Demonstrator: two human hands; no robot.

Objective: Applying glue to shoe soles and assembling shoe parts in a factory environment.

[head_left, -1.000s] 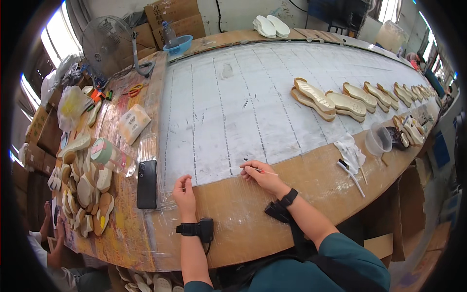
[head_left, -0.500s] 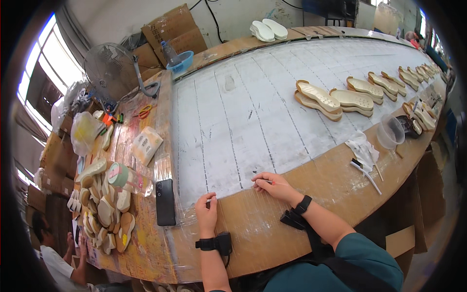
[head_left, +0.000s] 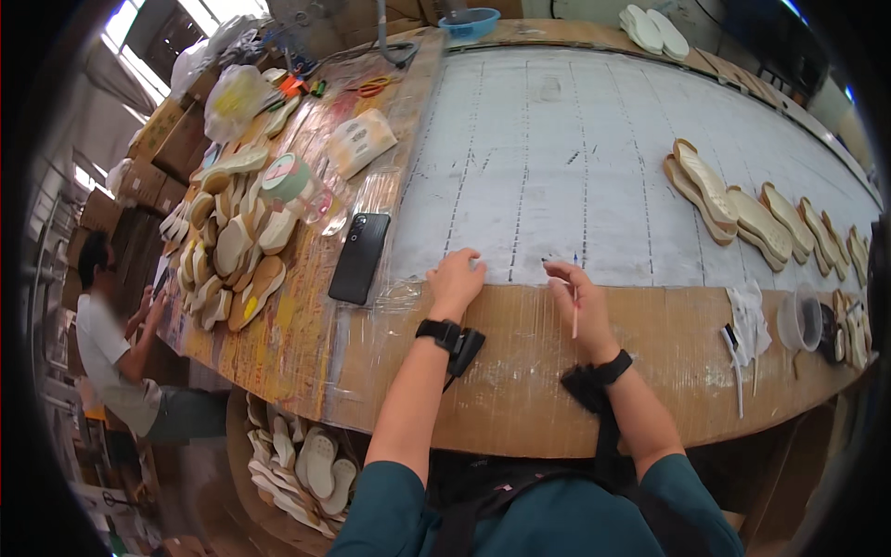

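My right hand is closed round a thin pen, held upright with a blue tip above the fingers. It hovers over the near edge of the white marked tabletop. My left hand is at that same edge, fingers loosely bent, thumb apart from them, with nothing visible in it. A black phone lies to its left. Paired cream shoe soles with tan edges stand in a row to the right.
On the left are a heap of soles, a clear jar with a green lid, a tissue pack and scissors. A white cloth, brush and plastic tub lie right. Another person sits far left.
The view has swung to the left and down. My left hand has reached forward. My right hand has turned upward, and the pen in it now shows.
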